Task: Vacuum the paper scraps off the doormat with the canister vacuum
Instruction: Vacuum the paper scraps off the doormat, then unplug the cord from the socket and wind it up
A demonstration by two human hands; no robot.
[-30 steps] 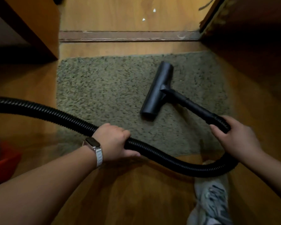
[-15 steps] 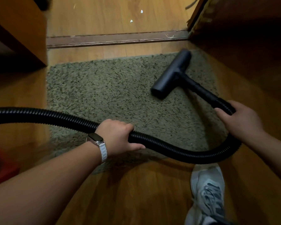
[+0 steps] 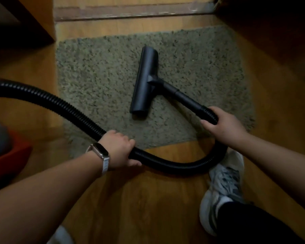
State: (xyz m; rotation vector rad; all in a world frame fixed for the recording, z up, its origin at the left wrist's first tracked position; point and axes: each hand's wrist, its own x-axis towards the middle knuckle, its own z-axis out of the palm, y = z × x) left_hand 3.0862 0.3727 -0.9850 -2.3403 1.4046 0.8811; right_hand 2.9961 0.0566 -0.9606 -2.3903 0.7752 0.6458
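A grey sneaker (image 3: 224, 184) stood on the wooden floor (image 3: 139, 205), left hand (image 3: 119, 152) and right hand (image 3: 224, 127) each closed round the black hose (image 3: 174, 162), nozzle (image 3: 144, 80) flat on the speckled doormat (image 3: 99, 76), no scraps discernible in blur, red canister (image 3: 5, 154) perhaps at left, door threshold (image 3: 130, 12) beyond.

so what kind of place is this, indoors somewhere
Most likely a home entryway, just inside a doorway. A shaggy doormat lies on wood flooring in front of a raised door threshold, with wooden furniture or door panels close on both sides.
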